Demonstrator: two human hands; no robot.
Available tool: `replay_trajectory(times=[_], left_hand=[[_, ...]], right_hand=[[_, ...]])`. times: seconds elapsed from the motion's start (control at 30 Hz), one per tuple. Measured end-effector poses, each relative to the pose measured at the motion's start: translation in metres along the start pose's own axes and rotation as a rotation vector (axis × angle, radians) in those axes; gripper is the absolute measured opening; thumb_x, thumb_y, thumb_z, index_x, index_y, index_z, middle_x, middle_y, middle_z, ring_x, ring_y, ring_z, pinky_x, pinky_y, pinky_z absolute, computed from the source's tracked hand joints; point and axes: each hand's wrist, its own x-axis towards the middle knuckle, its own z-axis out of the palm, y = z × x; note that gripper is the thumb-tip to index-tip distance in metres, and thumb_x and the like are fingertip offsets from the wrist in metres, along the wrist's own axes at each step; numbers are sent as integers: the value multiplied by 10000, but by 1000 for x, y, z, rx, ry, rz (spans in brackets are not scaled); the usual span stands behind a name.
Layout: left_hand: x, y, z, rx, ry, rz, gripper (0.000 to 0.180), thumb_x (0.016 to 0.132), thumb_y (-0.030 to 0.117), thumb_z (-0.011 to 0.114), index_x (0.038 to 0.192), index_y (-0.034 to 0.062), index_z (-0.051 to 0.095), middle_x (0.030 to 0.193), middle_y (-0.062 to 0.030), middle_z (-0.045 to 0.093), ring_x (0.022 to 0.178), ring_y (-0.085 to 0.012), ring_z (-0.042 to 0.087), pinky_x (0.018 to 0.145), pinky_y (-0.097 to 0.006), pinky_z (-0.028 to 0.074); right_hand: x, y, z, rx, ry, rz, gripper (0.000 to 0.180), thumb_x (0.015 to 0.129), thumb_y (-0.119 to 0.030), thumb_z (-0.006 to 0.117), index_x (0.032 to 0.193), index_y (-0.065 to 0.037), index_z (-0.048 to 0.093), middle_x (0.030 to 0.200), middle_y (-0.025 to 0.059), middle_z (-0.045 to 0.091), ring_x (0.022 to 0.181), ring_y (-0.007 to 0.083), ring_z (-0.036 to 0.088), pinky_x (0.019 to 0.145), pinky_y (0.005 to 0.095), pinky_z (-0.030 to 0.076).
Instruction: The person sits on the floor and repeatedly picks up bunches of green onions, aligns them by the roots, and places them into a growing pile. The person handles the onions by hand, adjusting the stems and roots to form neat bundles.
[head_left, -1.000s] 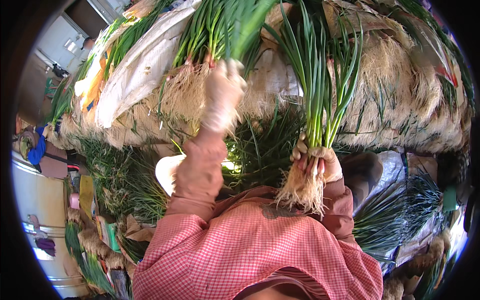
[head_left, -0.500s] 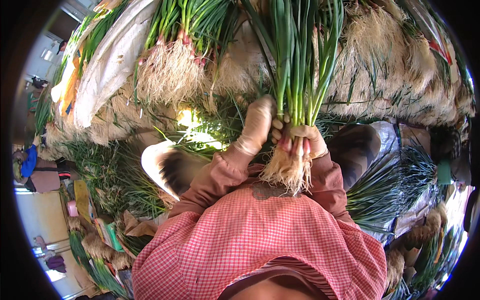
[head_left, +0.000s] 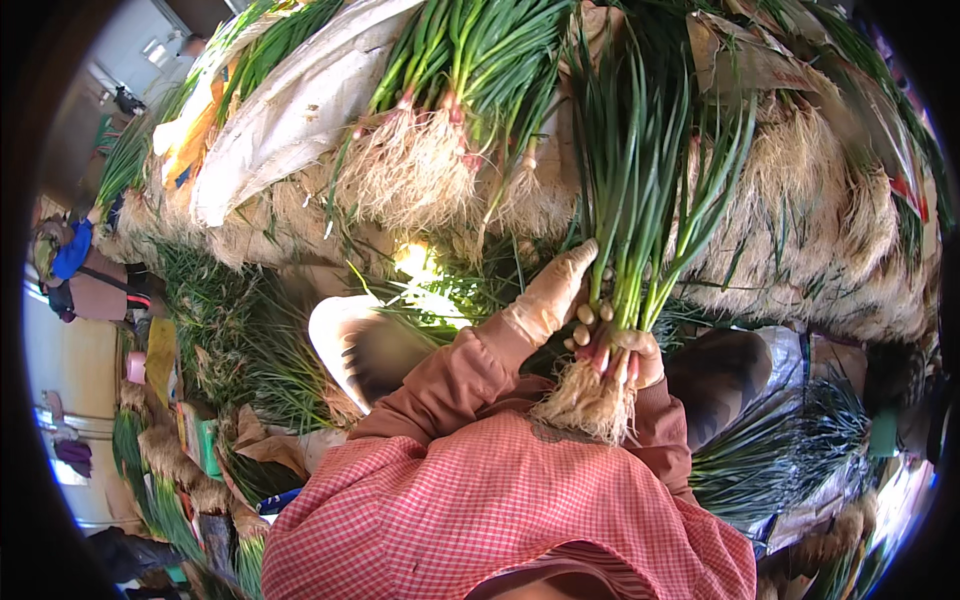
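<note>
Green onion bunch [head_left: 628,275] is up in front of the person's checked top [head_left: 520,490], roots down toward it. Right hand [head_left: 645,356] is wrapped round the base; left hand [head_left: 550,297] is right by the stems, can't tell if it's gripping. Imo a loosened right grip could let thin stalks slip, and squeezing too hard might bruise them. Past that: root-fringed onion stack [head_left: 780,200], white sack [head_left: 295,120], loose greens [head_left: 215,330] lower down, co-worker's blue sleeve [head_left: 72,253] far left.

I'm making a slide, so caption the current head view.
Right hand grips a bunch of spring onions near its reddish bulbs and pale roots, left hand beside the green stalks.
</note>
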Motion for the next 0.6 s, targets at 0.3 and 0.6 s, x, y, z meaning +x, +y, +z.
replay_trajectory(times=[0.3, 0.6], left_hand=[[5, 4, 2, 145, -246, -68, 284, 958, 270, 462, 890, 16, 568, 693, -9, 574, 558, -110, 545, 452, -229, 444], [-4, 217, -44, 1781, 1326, 797, 426, 875, 386, 592, 1118, 37, 574, 1008, -202, 634, 952, -333, 622, 809, -444, 491]], right_hand=[[1, -5, 15, 207, -265, -86, 338, 722, -162, 629, 993, -112, 434, 978, 73, 413, 844, 213, 481, 837, 430, 441], [17, -10, 2, 337, -224, 6, 800, 718, -126, 602, 1423, -18, 238, 1234, 165, 484, 881, 203, 519, 829, 330, 459]])
